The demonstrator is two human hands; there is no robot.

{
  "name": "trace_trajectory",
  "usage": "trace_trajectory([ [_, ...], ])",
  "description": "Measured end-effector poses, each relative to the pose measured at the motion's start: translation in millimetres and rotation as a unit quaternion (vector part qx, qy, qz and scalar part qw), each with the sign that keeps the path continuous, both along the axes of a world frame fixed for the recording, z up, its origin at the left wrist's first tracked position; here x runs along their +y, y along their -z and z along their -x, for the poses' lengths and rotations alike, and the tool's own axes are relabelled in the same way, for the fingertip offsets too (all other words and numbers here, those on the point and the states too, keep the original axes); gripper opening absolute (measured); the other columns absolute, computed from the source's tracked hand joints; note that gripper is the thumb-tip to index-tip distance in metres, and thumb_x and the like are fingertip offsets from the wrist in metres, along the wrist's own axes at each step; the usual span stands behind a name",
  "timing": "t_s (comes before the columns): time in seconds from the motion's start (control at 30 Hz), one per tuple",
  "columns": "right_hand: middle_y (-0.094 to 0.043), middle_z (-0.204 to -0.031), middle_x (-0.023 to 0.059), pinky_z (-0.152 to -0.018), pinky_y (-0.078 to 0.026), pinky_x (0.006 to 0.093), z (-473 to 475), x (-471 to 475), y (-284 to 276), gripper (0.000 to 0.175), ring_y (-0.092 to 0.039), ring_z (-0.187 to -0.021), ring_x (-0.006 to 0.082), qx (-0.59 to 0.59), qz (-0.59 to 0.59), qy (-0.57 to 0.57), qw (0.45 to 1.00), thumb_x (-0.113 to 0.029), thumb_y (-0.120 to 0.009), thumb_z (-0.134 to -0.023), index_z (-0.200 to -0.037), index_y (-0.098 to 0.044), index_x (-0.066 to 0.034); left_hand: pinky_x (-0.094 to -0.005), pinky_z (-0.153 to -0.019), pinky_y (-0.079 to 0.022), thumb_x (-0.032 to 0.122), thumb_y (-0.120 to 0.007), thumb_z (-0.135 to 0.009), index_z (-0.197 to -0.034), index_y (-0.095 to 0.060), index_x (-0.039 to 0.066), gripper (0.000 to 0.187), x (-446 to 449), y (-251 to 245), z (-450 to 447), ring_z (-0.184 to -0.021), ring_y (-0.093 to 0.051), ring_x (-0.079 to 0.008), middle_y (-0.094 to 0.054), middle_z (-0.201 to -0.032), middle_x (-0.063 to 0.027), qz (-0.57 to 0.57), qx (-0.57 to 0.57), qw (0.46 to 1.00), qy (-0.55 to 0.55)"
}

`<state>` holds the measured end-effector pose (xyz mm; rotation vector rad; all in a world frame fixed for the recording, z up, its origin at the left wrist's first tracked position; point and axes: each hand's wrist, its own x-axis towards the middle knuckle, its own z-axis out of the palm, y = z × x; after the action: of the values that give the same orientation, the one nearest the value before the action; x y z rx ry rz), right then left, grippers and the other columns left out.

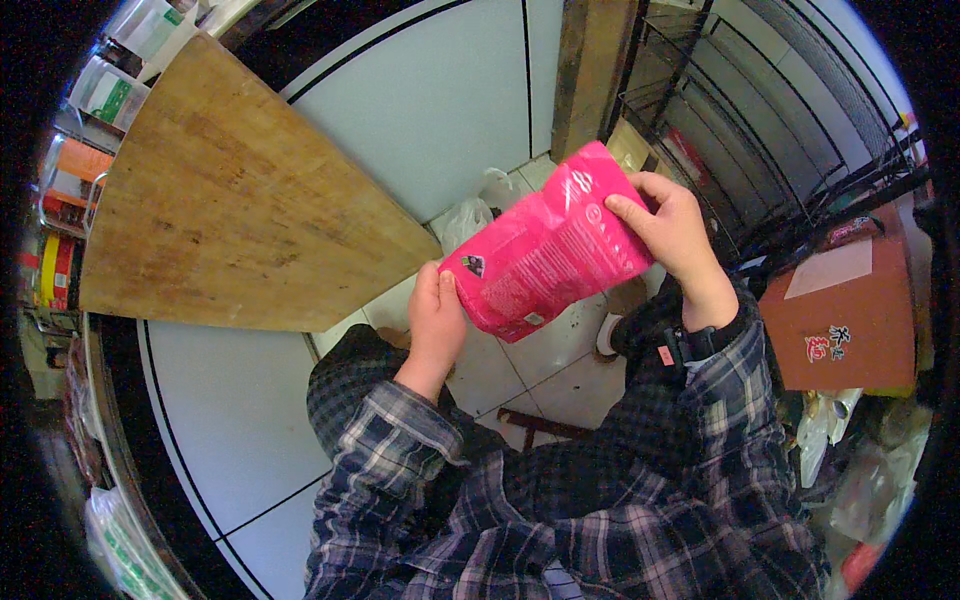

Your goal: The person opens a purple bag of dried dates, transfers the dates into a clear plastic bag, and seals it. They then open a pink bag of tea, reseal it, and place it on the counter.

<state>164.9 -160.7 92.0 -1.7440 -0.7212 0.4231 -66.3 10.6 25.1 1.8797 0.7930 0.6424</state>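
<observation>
A bright pink plastic pouch [547, 247] with pale printing hangs tilted in front of me, above the tiled floor. My left hand [437, 319] grips its lower left edge, thumb on the near face. At the upper right edge, my right hand [670, 225] pinches the pouch between thumb and fingers. The side facing me bears small white print and a little dark picture near my left thumb. The fingers behind the pouch are mostly hidden.
On the left is a worn wooden board [255, 202], with clear plastic tubs [111, 94] beyond it. A brown cardboard box [847, 307] stands at right, below a black wire rack [720, 112]. A translucent plastic bag [466, 221] rests on the floor behind the pouch.
</observation>
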Motion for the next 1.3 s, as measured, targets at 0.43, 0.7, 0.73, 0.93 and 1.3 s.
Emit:
trace_trajectory([
  [0.43,-0.063,-0.082,0.0169,-0.069,-0.049,0.0357,39,19,9,0.014,-0.063,-0.076,0.0296,-0.115,0.03,-0.137,0.983,-0.012,-0.064,-0.081,-0.092,-0.064,-0.0025,-0.0411,-0.102,-0.037,0.019,-0.061,-0.088,-0.123,-0.054,0.007,0.038,-5,3,-10,-0.122,-0.047,-0.0346,-0.055,-0.124,-0.0178,-0.116,0.009,0.988,0.1],
  [0.7,-0.065,-0.084,0.0163,-0.069,-0.05,0.0378,72,41,22,0.014,-0.064,-0.079,0.0325,-0.001,0.062,-0.197,0.978,-0.013,-0.063,-0.082,-0.093,-0.061,-0.0044,-0.0381,-0.09,-0.044,0.013,-0.06,-0.088,-0.098,-0.063,0.003,0.014,-13,-14,-15,-0.104,-0.056,-0.032,-0.062,-0.106,-0.0143,-0.005,-0.032,0.992,0.119],
  [0.73,-0.065,-0.084,0.0161,-0.07,-0.05,0.0382,73,41,23,0.015,-0.064,-0.079,0.0328,-0.014,0.051,-0.198,0.979,-0.013,-0.063,-0.082,-0.095,-0.06,-0.0045,-0.0381,-0.086,-0.044,0.012,-0.059,-0.087,-0.096,-0.063,0.002,0.013,-13,-14,-14,-0.1,-0.057,-0.0319,-0.062,-0.103,-0.0144,-0.013,-0.033,0.992,0.124],
  [0.93,-0.065,-0.086,0.0164,-0.071,-0.05,0.0408,80,40,23,0.019,-0.064,-0.081,0.0359,-0.054,0.079,-0.215,0.972,-0.013,-0.064,-0.082,-0.097,-0.057,-0.0049,-0.0386,-0.073,-0.045,0.012,-0.058,-0.087,-0.09,-0.061,0.001,0.012,-14,-9,-12,-0.084,-0.057,-0.0327,-0.061,-0.086,-0.0147,-0.064,-0.039,0.986,0.146],
  [1.3,-0.057,-0.076,0.0133,-0.068,-0.044,0.0409,80,40,25,0.013,-0.054,-0.078,0.035,-0.24,-0.045,-0.216,0.945,-0.002,-0.066,-0.071,-0.077,-0.054,-0.0038,-0.0352,-0.069,-0.043,0.01,-0.052,-0.09,-0.089,-0.056,0.001,0.01,-18,-13,-9,-0.076,-0.054,-0.0266,-0.056,-0.083,-0.0125,0.003,-0.025,0.98,0.199],
])
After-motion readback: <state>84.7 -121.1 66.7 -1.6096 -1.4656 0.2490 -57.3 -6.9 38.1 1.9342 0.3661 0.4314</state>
